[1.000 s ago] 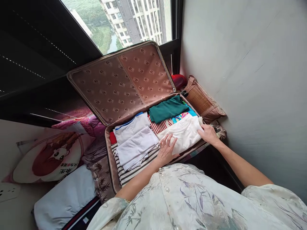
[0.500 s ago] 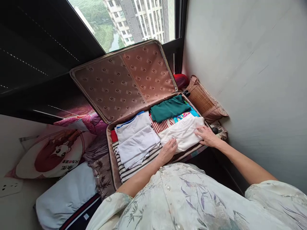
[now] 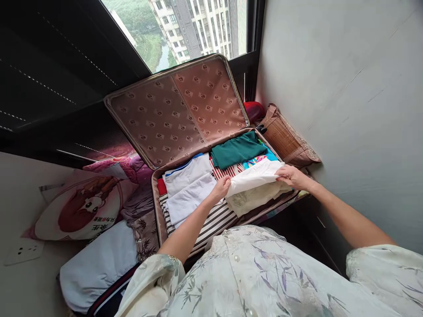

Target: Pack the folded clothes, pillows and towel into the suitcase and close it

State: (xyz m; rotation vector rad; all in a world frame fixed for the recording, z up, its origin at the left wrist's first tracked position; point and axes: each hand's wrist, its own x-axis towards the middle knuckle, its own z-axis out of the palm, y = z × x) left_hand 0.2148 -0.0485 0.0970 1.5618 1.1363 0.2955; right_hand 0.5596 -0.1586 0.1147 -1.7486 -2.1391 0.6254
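An open suitcase (image 3: pixel 156 220) full of folded clothes lies before me, its patterned lining (image 3: pixel 178 110) showing in the raised lid. My left hand (image 3: pixel 222 188) pinches the left end of a white shirt (image 3: pixel 256 176), and my right hand (image 3: pixel 292 177) grips its right end. The shirt's near edge is lifted off a cream garment (image 3: pixel 253 199) beneath it. Left of it lie folded white clothes (image 3: pixel 190 200) on a black-and-white striped garment (image 3: pixel 214 224). A dark green garment (image 3: pixel 236 149) rests behind, over red-striped (image 3: pixel 228 171) and blue fabric.
Beyond the lid is a window (image 3: pixel 185 31). A brown woven pillow (image 3: pixel 282 136) leans by the grey wall (image 3: pixel 357 110) on the right. At the left are a printed cushion (image 3: pixel 82 207) and a pale blue bundle (image 3: pixel 99 264).
Both hands, which lay flat on the white shirt, now grip its ends. Its near edge has come up, uncovering the cream garment. The view has shifted slightly.
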